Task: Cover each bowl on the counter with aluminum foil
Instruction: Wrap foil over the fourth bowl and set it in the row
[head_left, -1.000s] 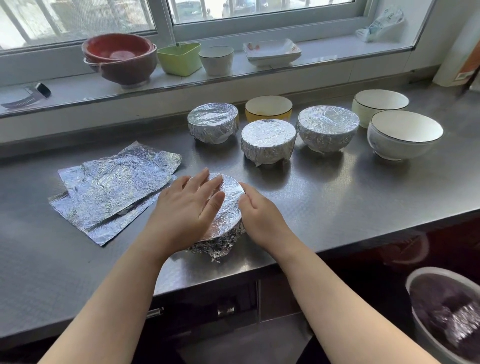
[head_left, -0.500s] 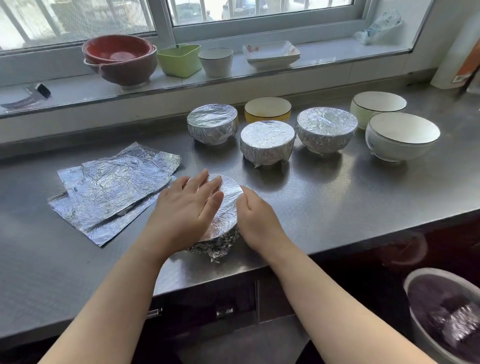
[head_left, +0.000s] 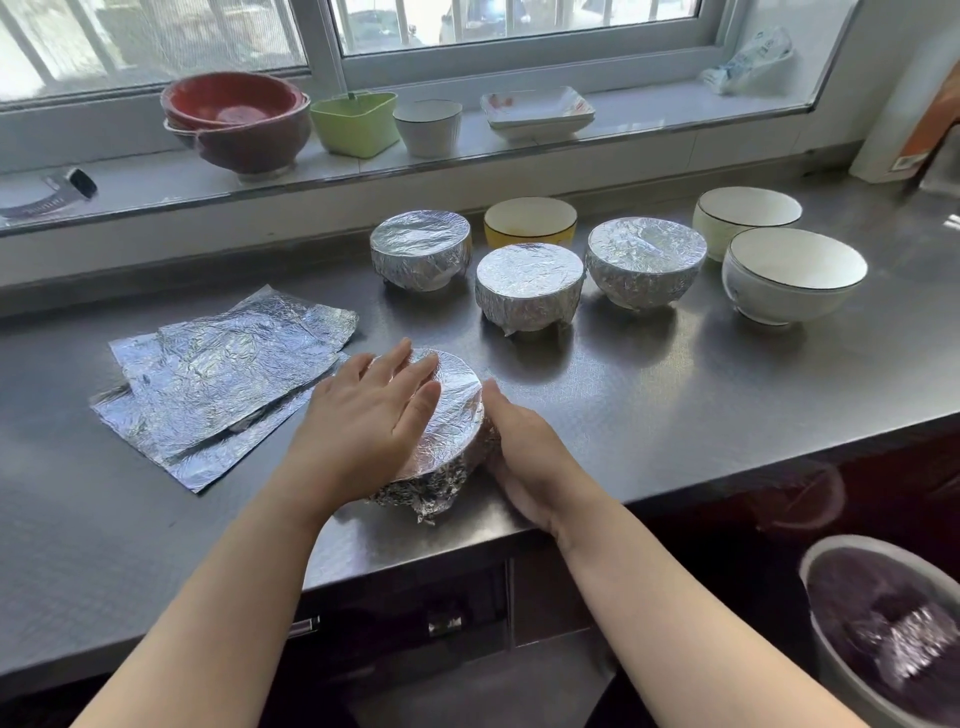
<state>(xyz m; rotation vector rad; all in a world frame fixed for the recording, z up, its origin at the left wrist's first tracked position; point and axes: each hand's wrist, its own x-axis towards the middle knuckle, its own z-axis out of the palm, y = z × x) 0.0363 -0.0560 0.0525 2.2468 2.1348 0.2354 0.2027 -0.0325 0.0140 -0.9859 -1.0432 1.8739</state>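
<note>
Bare worktop (head_left: 675, 395) is left open at the right front; the left is blocked by foil sheets (head_left: 223, 374), the back by bowls (head_left: 527, 286).

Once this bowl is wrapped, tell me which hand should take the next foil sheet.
Left, probably. The foil sheets lie just left of the left hand, which rests flat on the foil-covered bowl. The right hand presses the bowl's far side, away from the sheets.

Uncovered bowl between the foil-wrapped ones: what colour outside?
Yellow bowl, cream inside; head view.
</note>
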